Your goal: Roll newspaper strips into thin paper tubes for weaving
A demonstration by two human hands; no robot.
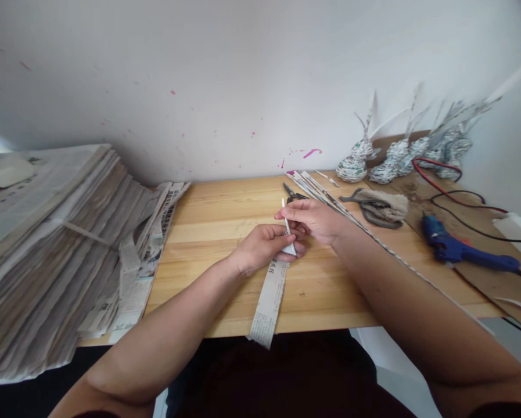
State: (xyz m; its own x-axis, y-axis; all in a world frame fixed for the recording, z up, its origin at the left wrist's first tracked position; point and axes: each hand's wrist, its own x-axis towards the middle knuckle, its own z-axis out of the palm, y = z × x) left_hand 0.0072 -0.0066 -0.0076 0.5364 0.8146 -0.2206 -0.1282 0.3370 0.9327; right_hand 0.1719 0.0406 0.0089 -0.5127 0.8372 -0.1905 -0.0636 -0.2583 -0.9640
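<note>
Remotely, I'm pinching the newspaper strip [268, 305] with the left hand [262, 245] and gripping the thin paper stick [286, 224] with the right hand [316, 220], strip trailing to the near edge of the desk [216, 203], so I'm judging light, even tension best for wrapping snugly.

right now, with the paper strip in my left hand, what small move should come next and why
Probably a small twist of the thin stick with the right hand, while the left hand steadies the paper strip: the right hand pinches the stick, the left hand holds the strip's upper end, and the strip's lower part reaches, flat and unrolled, past the table's front edge.
</note>
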